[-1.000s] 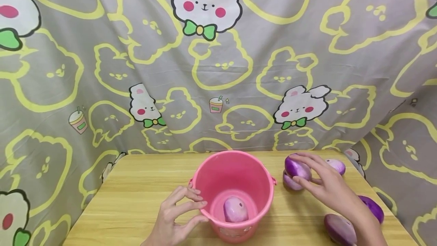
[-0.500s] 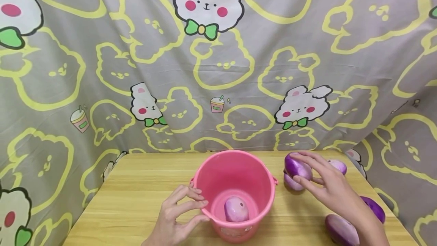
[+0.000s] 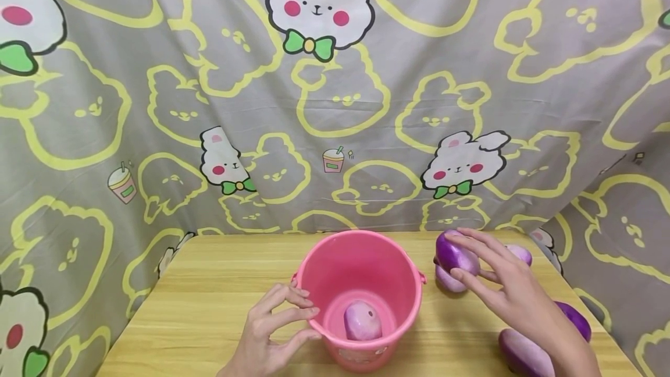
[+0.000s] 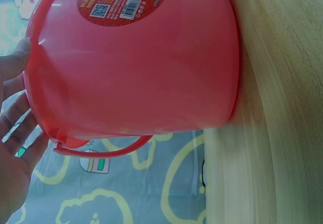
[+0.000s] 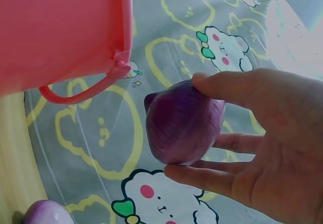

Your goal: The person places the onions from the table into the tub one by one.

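A pink bucket (image 3: 361,260) stands on the table, with a pale purple onion (image 3: 362,320) lying at its bottom. My left hand (image 3: 269,324) holds the bucket's near-left rim, fingers and thumb bent at its edge. To the right of the bucket, my right hand (image 3: 505,284) grips a dark purple onion (image 5: 184,123) between thumb and fingers. In the right wrist view this onion hangs well above the tabletop, its pointed tip facing the bucket. A paler onion (image 3: 451,280) shows just below it in the head view.
Behind my right hand lies another pale onion (image 3: 519,253). Two more onions, one dark (image 3: 574,320) and one duller (image 3: 526,354), are partly covered by my right forearm. A patterned grey curtain (image 3: 314,103) hangs behind the wooden table (image 3: 209,284).
My right hand has raised the dark onion very slightly. The left hand and the bucket hold their place, apart from a small shift of the head view.
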### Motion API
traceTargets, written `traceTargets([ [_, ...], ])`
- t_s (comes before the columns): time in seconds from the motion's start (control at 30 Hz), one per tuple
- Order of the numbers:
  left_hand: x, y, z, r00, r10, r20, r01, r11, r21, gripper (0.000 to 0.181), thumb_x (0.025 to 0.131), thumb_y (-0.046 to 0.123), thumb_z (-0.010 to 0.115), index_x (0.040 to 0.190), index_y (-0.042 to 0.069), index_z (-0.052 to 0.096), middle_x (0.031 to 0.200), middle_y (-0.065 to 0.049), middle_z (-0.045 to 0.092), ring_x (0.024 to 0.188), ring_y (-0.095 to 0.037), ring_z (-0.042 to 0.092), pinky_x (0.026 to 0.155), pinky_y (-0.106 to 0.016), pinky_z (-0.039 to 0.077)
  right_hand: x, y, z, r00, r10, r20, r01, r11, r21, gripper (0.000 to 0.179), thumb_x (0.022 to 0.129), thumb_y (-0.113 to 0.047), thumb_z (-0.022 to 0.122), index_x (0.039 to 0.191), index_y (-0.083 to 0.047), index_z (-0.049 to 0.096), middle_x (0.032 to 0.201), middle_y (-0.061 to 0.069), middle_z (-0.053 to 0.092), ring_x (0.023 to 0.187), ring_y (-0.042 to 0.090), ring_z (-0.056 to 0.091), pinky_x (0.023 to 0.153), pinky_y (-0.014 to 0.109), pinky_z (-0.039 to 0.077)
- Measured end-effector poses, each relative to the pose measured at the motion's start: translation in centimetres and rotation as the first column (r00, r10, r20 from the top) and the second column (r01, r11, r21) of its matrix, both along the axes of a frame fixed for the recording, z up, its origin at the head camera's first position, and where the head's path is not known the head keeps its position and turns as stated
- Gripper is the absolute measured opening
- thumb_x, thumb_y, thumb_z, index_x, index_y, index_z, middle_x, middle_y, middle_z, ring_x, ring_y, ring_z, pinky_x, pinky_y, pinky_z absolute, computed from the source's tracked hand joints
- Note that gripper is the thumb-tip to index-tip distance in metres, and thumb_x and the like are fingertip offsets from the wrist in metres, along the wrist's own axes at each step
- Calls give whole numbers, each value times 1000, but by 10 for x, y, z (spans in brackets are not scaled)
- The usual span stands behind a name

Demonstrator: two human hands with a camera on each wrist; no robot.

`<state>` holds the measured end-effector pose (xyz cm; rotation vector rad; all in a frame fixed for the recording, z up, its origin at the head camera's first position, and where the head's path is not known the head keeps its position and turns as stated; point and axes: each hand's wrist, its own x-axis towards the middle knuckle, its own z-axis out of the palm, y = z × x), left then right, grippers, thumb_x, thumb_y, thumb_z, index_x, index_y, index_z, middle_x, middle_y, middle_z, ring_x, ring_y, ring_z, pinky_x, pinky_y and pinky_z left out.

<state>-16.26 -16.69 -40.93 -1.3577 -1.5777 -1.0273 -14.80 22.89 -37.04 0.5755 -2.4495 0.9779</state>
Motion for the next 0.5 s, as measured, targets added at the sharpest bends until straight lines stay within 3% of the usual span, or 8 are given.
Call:
traceTargets([
  [0.5, 0, 1, 0, 1000, -2, 5, 2, 1000, -5, 21, 88, 18, 82, 100, 1, 76, 96, -13, 67, 97, -27, 64, 96, -33, 55, 7, -7, 7, 995, 12, -99, -10, 1000, 23, 65, 88, -4, 80, 146, -24, 58, 153, -3, 48, 135, 2, 48, 89, 16, 53],
])
